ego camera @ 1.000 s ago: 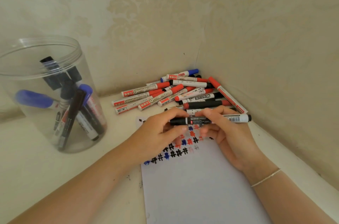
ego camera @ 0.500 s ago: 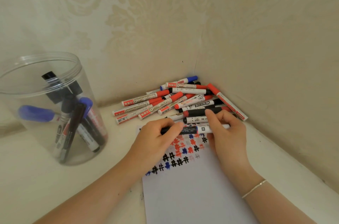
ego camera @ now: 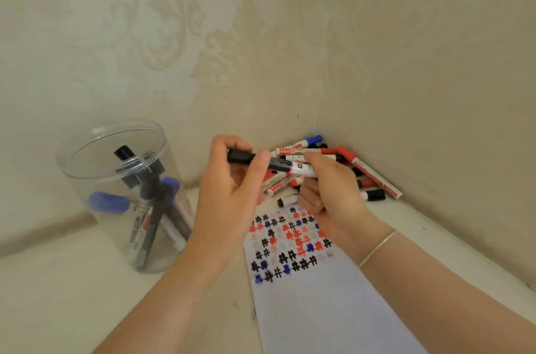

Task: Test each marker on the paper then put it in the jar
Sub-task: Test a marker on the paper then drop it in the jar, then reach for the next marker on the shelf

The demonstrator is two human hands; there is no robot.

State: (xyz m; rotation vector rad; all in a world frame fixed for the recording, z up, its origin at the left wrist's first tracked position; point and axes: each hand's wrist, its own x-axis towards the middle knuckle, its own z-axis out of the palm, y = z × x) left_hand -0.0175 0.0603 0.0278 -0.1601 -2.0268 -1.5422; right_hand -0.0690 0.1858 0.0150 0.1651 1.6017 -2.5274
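Note:
Both hands hold one black marker (ego camera: 280, 164) level above the far end of the paper. My left hand (ego camera: 232, 194) grips its black cap end. My right hand (ego camera: 327, 188) pinches its white barrel. The white paper (ego camera: 313, 301) lies below, with several black, red and blue hash marks across its top part. A clear plastic jar (ego camera: 127, 194) stands at the left with several markers upright inside. A pile of markers (ego camera: 348, 168) with red, blue and black caps lies in the wall corner, partly hidden by my hands.
Two wallpapered walls (ego camera: 406, 63) meet in a corner right behind the pile. The cream tabletop (ego camera: 58, 310) runs to the left and front. A thin bracelet (ego camera: 377, 247) sits on my right wrist.
Both hands have lifted the black marker up off the paper and a little toward the jar. The view has tilted upward.

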